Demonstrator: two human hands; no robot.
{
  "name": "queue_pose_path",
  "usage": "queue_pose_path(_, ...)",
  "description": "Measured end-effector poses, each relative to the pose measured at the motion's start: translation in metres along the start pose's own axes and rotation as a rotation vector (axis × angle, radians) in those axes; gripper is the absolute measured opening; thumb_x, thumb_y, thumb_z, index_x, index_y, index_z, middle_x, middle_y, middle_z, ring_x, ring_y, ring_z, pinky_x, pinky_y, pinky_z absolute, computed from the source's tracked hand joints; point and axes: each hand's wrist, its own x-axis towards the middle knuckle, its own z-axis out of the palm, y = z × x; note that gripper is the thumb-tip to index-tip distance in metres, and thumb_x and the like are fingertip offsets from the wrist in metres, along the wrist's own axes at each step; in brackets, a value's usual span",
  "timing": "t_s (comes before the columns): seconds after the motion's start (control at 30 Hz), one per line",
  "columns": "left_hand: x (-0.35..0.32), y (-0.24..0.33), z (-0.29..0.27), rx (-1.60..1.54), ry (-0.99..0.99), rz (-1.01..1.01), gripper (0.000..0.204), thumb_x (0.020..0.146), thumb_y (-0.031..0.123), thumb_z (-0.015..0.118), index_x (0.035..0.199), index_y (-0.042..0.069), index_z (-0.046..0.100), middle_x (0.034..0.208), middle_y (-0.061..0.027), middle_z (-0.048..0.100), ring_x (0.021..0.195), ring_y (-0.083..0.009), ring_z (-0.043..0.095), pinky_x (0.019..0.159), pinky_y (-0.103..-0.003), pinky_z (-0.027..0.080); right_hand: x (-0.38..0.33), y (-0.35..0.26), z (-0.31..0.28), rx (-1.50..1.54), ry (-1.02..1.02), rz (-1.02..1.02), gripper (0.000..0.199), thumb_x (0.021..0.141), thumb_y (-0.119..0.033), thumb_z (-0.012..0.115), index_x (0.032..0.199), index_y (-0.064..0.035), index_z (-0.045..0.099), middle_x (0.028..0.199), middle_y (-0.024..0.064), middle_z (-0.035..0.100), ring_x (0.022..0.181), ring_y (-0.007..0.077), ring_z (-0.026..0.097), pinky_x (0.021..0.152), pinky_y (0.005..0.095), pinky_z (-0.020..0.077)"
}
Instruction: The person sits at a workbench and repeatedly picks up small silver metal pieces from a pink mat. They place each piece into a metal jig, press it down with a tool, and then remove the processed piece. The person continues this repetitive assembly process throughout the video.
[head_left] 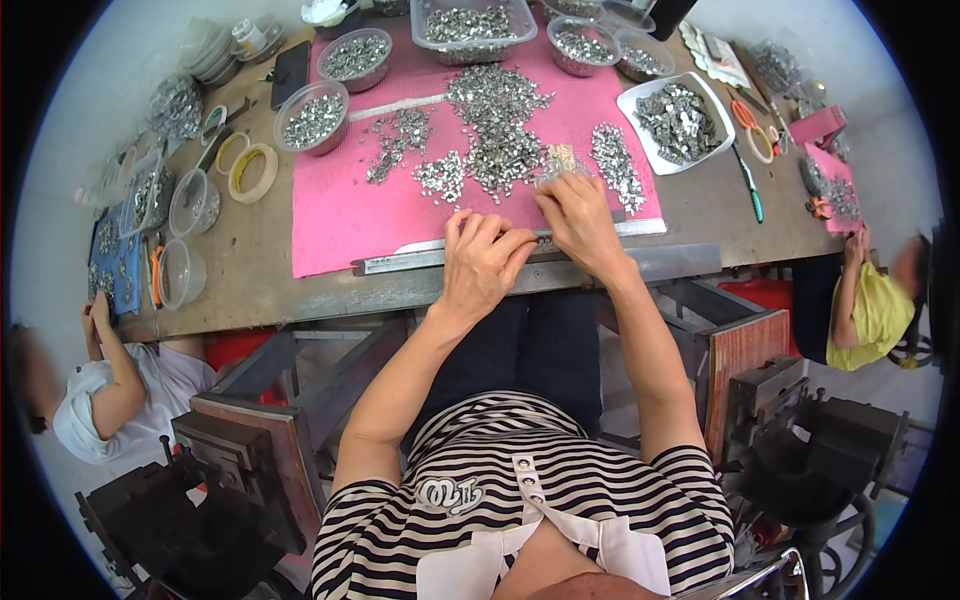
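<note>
A long narrow metal rail (400,262) lies along the near edge of a pink mat (330,225). My left hand (482,262) is closed over the rail, its fingers bent and its thumb pointing right along it. Just to the right, my right hand (580,222) is closed with its fingertips pinched down near the rail; whatever is in them is hidden. Ahead of my hands small silver metal pieces (490,130) spread in a large heap. Smaller piles of such pieces (617,170) lie to the right and pieces (440,177) to the left.
Plastic bowls (312,118) and a clear tub (474,45) of metal pieces stand at the back. A white tray (720,150) holds larger pieces. Tape rolls (252,172) lie left; scissors (752,132) and a green-handled tool (752,190) lie right. Two other people sit at the sides.
</note>
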Motion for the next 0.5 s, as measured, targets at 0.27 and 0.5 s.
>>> queue_pose_path(0.27,0.003,0.003,0.0,0.024,-0.004,-0.004,0.012,0.084,0.019,0.081,0.094,0.014,0.077,0.089,-0.0001,0.067,0.089,-0.0208,0.062,0.099,-0.044,0.038,-0.045,-0.011,-0.027,0.04,0.005,0.059,0.008,0.088,-0.004,0.072,0.096,-0.0051,0.07,0.091,0.0067,0.062,0.088,0.0261,0.06,0.082,0.039,0.0413)
queue_pose_path(0.5,0.005,0.004,-0.003,0.017,-0.03,-0.016,0.016,0.086,0.022,0.081,0.098,0.013,0.077,0.089,-0.0009,0.068,0.09,-0.0215,0.062,0.101,-0.045,0.038,-0.05,-0.015,-0.021,0.033,0.054,0.055,0.009,0.088,-0.003,0.072,0.096,-0.0057,0.071,0.092,0.0061,0.064,0.089,0.0258,0.06,0.081,0.0391,0.0422)
